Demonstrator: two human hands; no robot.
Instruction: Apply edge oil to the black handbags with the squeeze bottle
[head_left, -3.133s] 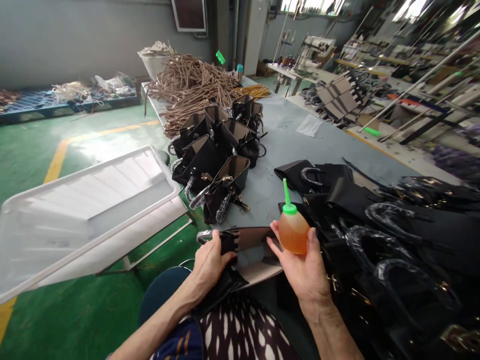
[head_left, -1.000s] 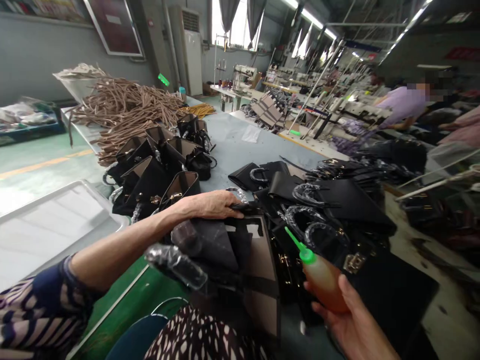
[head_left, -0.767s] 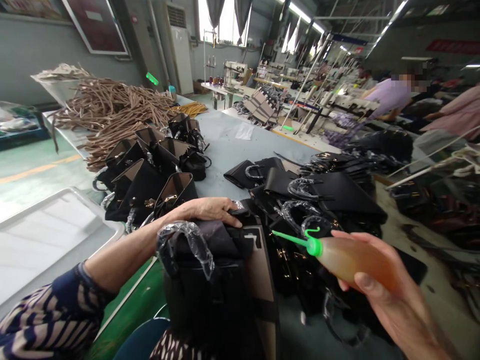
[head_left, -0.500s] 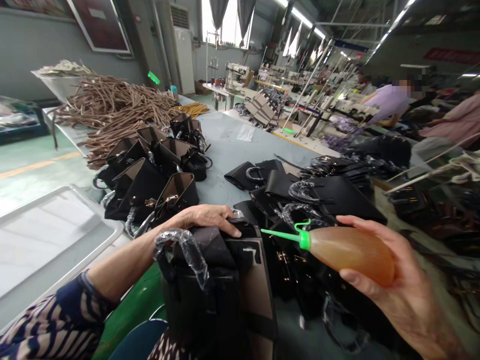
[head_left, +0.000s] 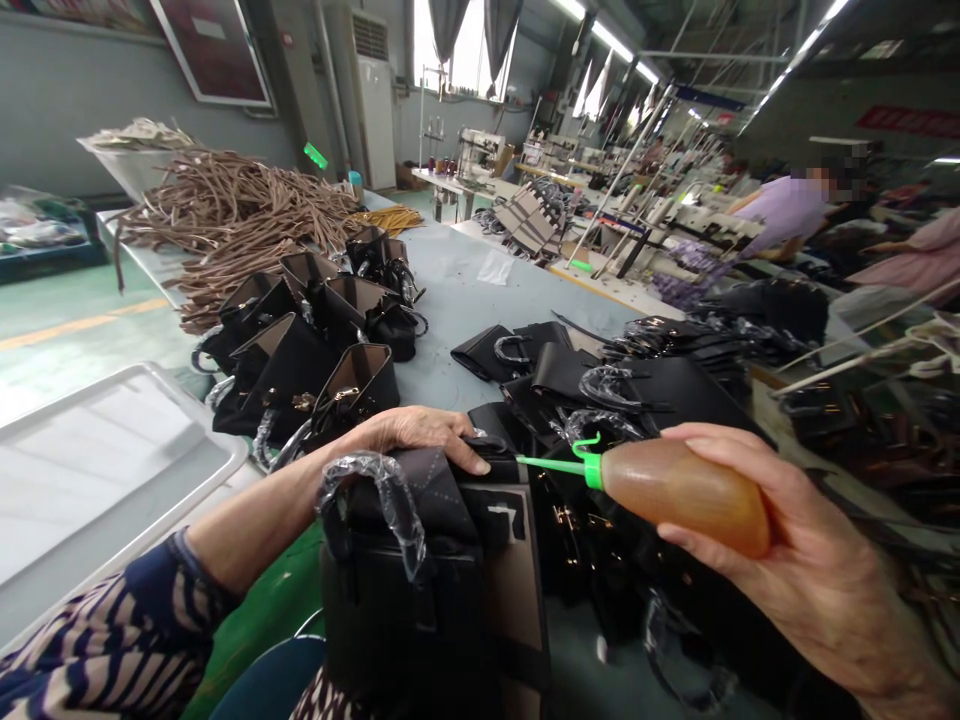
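My left hand (head_left: 427,435) is closed on the top edge of a black handbag (head_left: 405,620), thumb pressed on the folded flap. The bag stands in front of me, its plastic-wrapped handle (head_left: 375,490) facing me and a brown lining panel (head_left: 514,585) showing on the right. In my right hand (head_left: 780,530) is a squeeze bottle (head_left: 682,490) of amber liquid, fingers wrapped round its body. Its thin green nozzle (head_left: 551,465) points left, with the tip at the bag's upper right edge. Whether the tip touches the edge I cannot tell.
Open black bags (head_left: 285,370) stand at the left of the table (head_left: 450,290), before a heap of brown strips (head_left: 240,205). More black bags (head_left: 652,390) lie on the right. A white plastic bin (head_left: 142,390) is at my left. A person in purple (head_left: 780,210) sits farther off.
My right hand has moved the bottle slightly left, bringing the nozzle tip to the bag's edge. My left hand keeps its hold, and the view has shifted a little.
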